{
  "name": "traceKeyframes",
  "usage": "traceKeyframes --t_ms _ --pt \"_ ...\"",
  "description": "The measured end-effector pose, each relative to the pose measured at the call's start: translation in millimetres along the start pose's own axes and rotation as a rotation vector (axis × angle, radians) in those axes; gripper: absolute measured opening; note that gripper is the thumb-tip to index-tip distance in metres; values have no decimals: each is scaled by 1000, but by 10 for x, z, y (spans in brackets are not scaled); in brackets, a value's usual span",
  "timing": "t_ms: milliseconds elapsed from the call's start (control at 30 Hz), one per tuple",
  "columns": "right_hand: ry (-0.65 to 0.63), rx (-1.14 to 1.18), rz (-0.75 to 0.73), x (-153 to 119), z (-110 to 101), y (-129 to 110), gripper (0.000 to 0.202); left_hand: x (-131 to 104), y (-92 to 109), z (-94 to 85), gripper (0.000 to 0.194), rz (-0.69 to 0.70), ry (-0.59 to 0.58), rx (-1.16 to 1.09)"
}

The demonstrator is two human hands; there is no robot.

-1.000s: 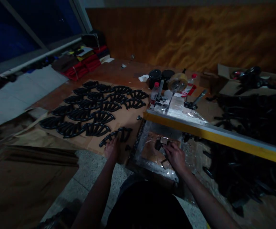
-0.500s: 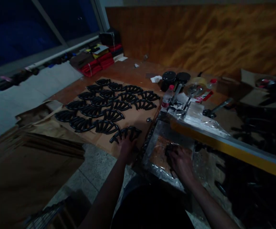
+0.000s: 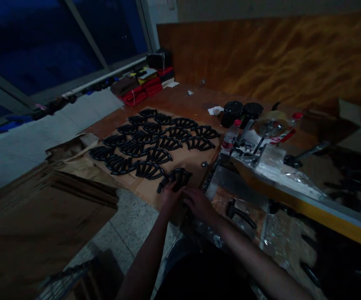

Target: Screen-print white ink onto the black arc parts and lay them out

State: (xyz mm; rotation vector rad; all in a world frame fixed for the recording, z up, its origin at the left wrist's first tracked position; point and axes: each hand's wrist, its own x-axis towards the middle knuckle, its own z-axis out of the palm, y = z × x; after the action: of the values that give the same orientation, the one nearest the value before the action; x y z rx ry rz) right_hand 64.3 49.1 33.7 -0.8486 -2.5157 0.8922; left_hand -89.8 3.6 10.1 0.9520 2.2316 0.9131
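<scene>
My left hand [image 3: 170, 196] reaches to the nearest cluster of black curved handles [image 3: 180, 177] on the cardboard sheet [image 3: 139, 183]; its fingers look spread at their near side. Close against it is my right hand [image 3: 198, 203], fingers bent together and pointing left; what they hold, if anything, is hidden. A single black handle [image 3: 242, 216] with a blocky end lies on the brown, plastic-covered plate [image 3: 220, 196], right of both hands. Farther back, more handles [image 3: 149, 168] lie fanned out in overlapping rows.
Over the plate's far side slants a yellow-edged frame [image 3: 292, 200] with clamps. Behind it stand a red-capped bottle [image 3: 230, 135], black jars [image 3: 232, 111] and a tape roll [image 3: 272, 125]. Stacked cardboard [image 3: 74, 204] lies left. More dark handles [image 3: 309, 271] sit at the right.
My right hand has left the black handle on the plate and moved left beside my left hand. My left hand stays by the nearest cluster. The camera view has shifted slightly.
</scene>
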Motion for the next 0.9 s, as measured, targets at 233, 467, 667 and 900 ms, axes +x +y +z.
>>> traceKeyframes --t_ms 233,467,667,900 --pt "248 -149 -362 21 -13 -485 51 -105 136 -391 62 -11 -93 -1324" --pt "363 -275 -464 79 175 -620 50 -50 91 -450 55 63 -238 -1632" --pt "397 -282 -482 125 214 -613 46 62 3 -505 57 86 -303 -1604" --pt "265 -275 -408 293 134 -561 52 251 166 -478 81 88 -123 -1265"
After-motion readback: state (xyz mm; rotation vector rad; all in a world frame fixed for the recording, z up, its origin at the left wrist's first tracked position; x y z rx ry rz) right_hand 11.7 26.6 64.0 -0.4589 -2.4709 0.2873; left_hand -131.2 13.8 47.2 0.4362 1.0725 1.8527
